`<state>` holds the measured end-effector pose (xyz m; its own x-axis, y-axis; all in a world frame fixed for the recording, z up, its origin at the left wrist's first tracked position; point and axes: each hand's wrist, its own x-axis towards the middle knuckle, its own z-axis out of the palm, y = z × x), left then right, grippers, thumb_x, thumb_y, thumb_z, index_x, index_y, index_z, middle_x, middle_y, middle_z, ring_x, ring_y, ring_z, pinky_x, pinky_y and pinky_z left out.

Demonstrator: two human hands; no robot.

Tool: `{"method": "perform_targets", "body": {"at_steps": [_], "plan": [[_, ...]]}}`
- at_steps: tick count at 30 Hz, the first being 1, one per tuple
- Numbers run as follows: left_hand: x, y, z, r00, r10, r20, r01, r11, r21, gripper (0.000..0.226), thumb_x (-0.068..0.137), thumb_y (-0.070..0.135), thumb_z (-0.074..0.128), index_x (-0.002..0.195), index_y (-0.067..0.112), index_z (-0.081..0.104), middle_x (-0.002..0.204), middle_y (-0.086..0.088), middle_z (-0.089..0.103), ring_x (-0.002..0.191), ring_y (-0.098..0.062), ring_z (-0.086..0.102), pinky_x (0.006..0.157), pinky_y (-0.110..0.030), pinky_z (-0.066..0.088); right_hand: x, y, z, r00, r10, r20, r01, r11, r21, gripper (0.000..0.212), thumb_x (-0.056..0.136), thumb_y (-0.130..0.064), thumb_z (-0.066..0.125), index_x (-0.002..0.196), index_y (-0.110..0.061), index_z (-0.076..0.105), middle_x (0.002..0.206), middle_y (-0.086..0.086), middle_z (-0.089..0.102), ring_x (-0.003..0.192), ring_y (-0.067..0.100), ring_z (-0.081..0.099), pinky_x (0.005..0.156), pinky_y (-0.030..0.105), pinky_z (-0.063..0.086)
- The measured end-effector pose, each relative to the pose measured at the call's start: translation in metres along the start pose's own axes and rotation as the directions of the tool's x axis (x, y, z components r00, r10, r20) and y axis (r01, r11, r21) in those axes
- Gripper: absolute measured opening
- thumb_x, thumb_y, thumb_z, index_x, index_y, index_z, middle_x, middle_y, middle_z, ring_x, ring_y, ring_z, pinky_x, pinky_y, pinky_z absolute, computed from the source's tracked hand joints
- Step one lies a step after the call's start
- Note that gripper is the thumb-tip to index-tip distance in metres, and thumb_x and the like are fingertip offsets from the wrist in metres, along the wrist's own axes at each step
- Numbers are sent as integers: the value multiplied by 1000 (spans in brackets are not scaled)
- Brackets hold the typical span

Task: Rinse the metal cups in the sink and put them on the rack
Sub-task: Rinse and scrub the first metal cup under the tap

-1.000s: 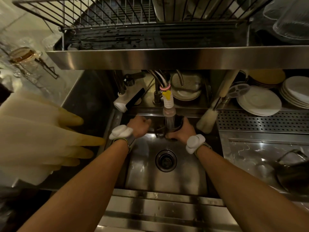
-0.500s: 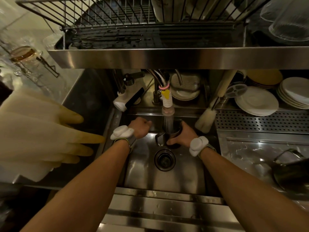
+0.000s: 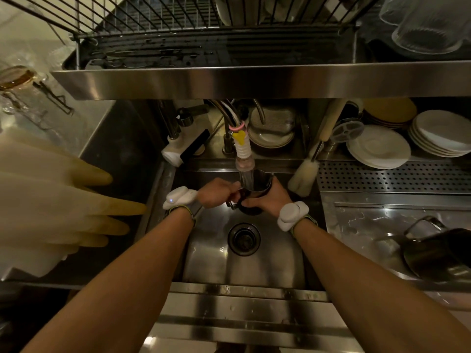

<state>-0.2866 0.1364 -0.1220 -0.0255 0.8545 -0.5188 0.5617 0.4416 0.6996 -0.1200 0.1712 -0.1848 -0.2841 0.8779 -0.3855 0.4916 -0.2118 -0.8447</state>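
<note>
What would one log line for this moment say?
stage: rinsing | metal cup under running faucet over sink | right hand grips cup body | left hand at handle | rack: cup not placed yet

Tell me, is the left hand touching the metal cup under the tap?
Touching. In the head view the left hand closes on the handle of the metal cup, while the right hand wraps its body under the running water.

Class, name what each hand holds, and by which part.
Both hold one metal cup under the faucet: left hand at its handle, right hand around its body.
</note>
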Motion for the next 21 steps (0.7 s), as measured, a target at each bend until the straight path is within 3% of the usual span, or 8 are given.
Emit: {"method": "perform_targets", "body": {"at_steps": [3,6,8,10,13,17,21], "plan": [[-5,11,0,1000,9,22,-8,998,-55,38,99,25,47,66,11,57,64,-7,57,60,-15,51,64,-23,41,11,19,-5,998,-28,65,29,999,-14,122,19,-67,88,127,-24,52,118,-6,66,110,13,63,95,40,53],[-8,17,2,998,-62,15,61,996,67,39,97,28,50,62,11,57,46,-1,54,51,-16,48,56,-25,41,-19,-6,-20,998,25,57,-20,997,-81,118,42,-40,95,141,-17,36,133,-1,53,121,20,53,104,38,44],[-9,17,0,998,-68,-16,70,965,252,38,95,31,52,71,6,67,58,-3,61,60,-19,53,62,-26,41,-25,-10,-26,997,60,46,-55,991,-119,109,58,-21,90,146,-15,26,140,8,46,127,26,48,100,30,41],[-12,16,-3,999,-38,-31,47,917,396,36,94,31,52,86,3,73,81,-11,67,77,-24,61,69,-26,41,-27,-9,-29,997,47,65,-35,984,-174,101,64,-20,87,146,-15,28,142,10,44,128,27,47,98,29,41],[-19,19,-9,999,-10,-46,32,861,508,33,94,28,51,92,5,74,102,-15,72,99,-29,65,80,-30,48,-22,-6,-29,995,68,73,-50,974,-219,94,65,-24,86,143,-14,34,142,11,45,128,26,47,99,30,41],[-22,32,-10,998,47,-38,-14,791,612,30,92,25,52,93,1,69,103,-19,69,98,-34,65,71,-29,43,-21,-5,-31,993,68,92,-40,958,-283,87,67,-30,85,139,-12,39,140,10,48,126,25,50,98,31,43],[-24,39,-10,988,130,-89,-17,647,762,31,89,34,54,104,10,64,111,-13,68,100,-33,64,71,-31,44,-19,-7,-32,992,76,105,-42,954,-298,84,67,-33,84,137,-12,42,136,10,52,121,23,53,89,25,42]]}}
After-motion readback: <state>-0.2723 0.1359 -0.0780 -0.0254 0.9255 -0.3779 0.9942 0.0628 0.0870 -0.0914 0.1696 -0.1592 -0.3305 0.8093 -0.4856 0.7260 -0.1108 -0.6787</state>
